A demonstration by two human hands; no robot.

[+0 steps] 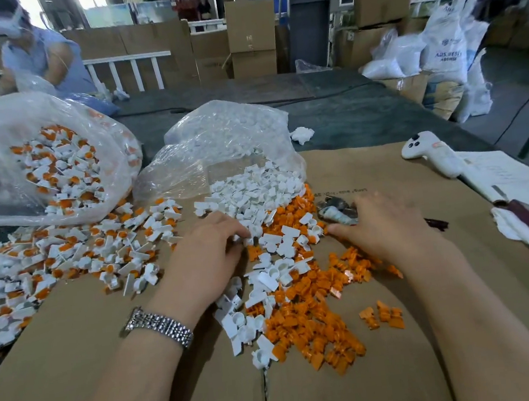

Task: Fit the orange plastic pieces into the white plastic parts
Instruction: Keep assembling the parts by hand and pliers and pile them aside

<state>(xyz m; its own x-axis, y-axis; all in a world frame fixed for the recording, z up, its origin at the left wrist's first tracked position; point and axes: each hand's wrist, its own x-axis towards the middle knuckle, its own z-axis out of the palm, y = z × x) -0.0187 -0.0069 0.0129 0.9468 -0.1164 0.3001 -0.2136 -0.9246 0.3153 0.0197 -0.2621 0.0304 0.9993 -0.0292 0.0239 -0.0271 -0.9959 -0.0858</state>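
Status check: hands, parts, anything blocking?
Left hand fingering the white parts; right hand flat beside them. Orange pieces loose between the hands. Nothing blocking.

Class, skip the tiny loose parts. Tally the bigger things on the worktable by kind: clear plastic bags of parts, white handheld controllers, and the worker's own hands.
Clear plastic bags of parts: 2
White handheld controller: 1
Hands: 2, left, right
Total: 5

Orange pieces point(313, 321) and white parts point(256, 194): smooth moulded plastic, slight sheen. Bags point(218, 140): clear glossy crinkled film. Bench cover point(369, 368): matt brown corrugated cardboard. Watch bracelet point(159, 327): polished metal links.
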